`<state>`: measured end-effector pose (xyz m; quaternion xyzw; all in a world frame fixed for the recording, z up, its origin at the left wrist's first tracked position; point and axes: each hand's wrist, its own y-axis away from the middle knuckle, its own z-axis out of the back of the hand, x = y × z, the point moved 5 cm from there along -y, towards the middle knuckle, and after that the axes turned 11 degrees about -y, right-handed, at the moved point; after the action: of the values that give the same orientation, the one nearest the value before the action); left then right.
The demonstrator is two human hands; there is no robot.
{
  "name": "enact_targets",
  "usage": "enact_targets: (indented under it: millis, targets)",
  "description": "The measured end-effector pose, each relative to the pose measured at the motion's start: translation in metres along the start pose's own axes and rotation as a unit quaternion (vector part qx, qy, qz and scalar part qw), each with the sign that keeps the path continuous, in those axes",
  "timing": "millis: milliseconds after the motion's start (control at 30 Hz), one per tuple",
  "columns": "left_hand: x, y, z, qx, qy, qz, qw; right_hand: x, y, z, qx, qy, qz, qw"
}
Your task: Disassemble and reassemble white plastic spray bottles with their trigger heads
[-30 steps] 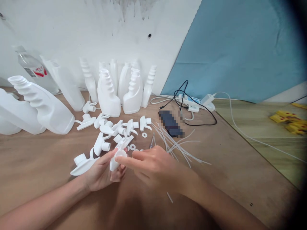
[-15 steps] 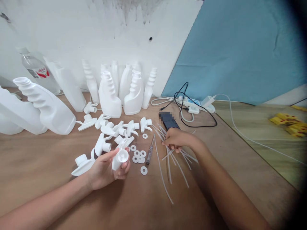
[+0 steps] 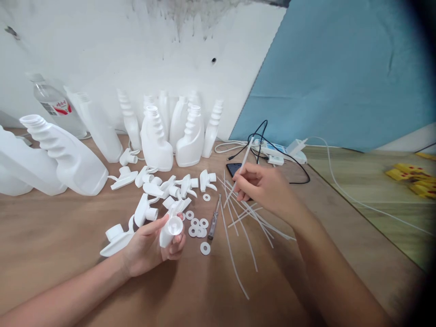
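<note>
My left hand (image 3: 150, 245) is closed around a white trigger sprayer head (image 3: 167, 231), its round collar opening turned up toward me. Between thumb and fingers, my right hand (image 3: 262, 186) pinches a thin white plastic tube (image 3: 247, 156), which slants upward over the table. Below that hand lies a loose spread of similar tubes (image 3: 254, 256). White ring washers (image 3: 203, 223) and a small screwdriver (image 3: 213, 225) with a clear handle lie between my hands. Several more sprayer heads (image 3: 146, 211) are scattered just beyond my left hand.
White spray bottles (image 3: 158, 145) stand along the wall, with larger ones (image 3: 73, 159) at the left beside a clear drink bottle (image 3: 56, 102). A dark phone (image 3: 233, 169), black cable (image 3: 299, 181) and power strip (image 3: 298, 156) sit behind my right hand. Yellow packets (image 3: 412, 175) lie at far right.
My right hand has lifted a single tube up from the spread of tubes, and the remaining ones have shifted. My left hand keeps the sprayer head in nearly the same place.
</note>
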<state>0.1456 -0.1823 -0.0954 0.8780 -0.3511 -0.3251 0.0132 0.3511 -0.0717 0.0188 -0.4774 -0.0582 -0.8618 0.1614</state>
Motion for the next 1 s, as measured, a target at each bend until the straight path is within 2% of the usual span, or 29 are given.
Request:
enact_targets:
  millis: [67,167,267,367,467,533,600,667,733,800,1000]
  targets:
    - [0.0,0.0,0.0,-0.002,-0.001,-0.002,1.0,0.002,0.001,-0.001,-0.007,0.034,0.009,0.999]
    - [0.0,0.001,0.0,-0.006,0.0,0.0,1.0,-0.003,-0.001,-0.006,0.023,0.051,0.0,0.998]
    - [0.0,0.0,-0.001,-0.009,-0.001,0.001,1.0,-0.023,-0.006,-0.017,0.103,0.033,-0.047,0.993]
    - [-0.001,0.0,-0.001,-0.008,-0.004,0.0,1.0,-0.052,-0.011,-0.029,0.189,0.01,-0.115,0.975]
    - [0.0,-0.001,0.0,-0.009,-0.005,0.0,1.0,-0.064,-0.017,-0.035,0.209,0.011,-0.123,0.97]
    - [0.0,-0.001,0.0,-0.01,-0.009,-0.004,1.0,-0.054,-0.017,-0.038,0.197,-0.03,-0.092,0.975]
    - [-0.001,-0.001,-0.001,-0.011,-0.011,-0.006,1.0,-0.032,-0.012,-0.044,0.186,-0.13,-0.041,0.973]
    - [-0.001,-0.001,0.0,-0.016,-0.009,-0.004,1.0,-0.007,-0.001,-0.055,0.191,-0.258,0.007,0.947]
    - [-0.001,-0.001,0.001,-0.023,-0.009,0.002,1.0,0.012,0.012,-0.069,0.21,-0.339,0.034,0.916]
    - [0.0,-0.001,0.002,-0.026,-0.012,0.005,1.0,0.022,0.022,-0.082,0.221,-0.363,0.052,0.904]
    - [0.0,-0.001,0.003,-0.011,-0.005,0.007,1.0,0.017,0.029,-0.099,0.218,-0.339,0.085,0.911]
